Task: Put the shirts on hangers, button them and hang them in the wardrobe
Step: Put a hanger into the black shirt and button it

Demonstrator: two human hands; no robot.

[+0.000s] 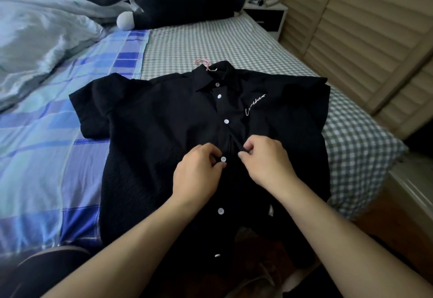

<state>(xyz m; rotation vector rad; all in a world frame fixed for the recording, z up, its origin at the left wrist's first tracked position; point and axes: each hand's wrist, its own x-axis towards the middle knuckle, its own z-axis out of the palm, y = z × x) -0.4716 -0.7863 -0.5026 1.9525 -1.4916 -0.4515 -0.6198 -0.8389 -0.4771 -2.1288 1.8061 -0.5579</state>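
Head view, only one available. Black shirt (pixel 164 133) lies flat, front up, on the bed (pixel 210 40), collar far, hem hanging off the near edge. Pink hanger (pixel 203 63) is inside it; only the hook shows past the collar.

Top three buttons look done. Left hand (pixel 199 173) has fingers curled, pinching the left placket at the fourth button (pixel 223 159). Right hand (pixel 264 162) has fingers curled, pinching the right placket edge and lifting it into a ridge just beside that button. Small gap between the two hands. Two more buttons sit nearer, one (pixel 220 211) below the hands and one (pixel 217 255) near the hem, both apparently open.

Risks, my read:
- Black on black, so the buttonhole can't be seen here. Easy to hit the wrong hole, which skews the front and forces a redo.
- The right placket is pulled up and sideways. More pull could drag the shirt along the bed and shift the shoulders off the hanger.
- The hem overhangs the edge, so its weight could slide the shirt towards the near side when both hands let go.
- The button may go only halfway through and pop out when the shirt is lifted.

The wardrobe doors (pixel 351 28) on the right are closed; hanging comes later.
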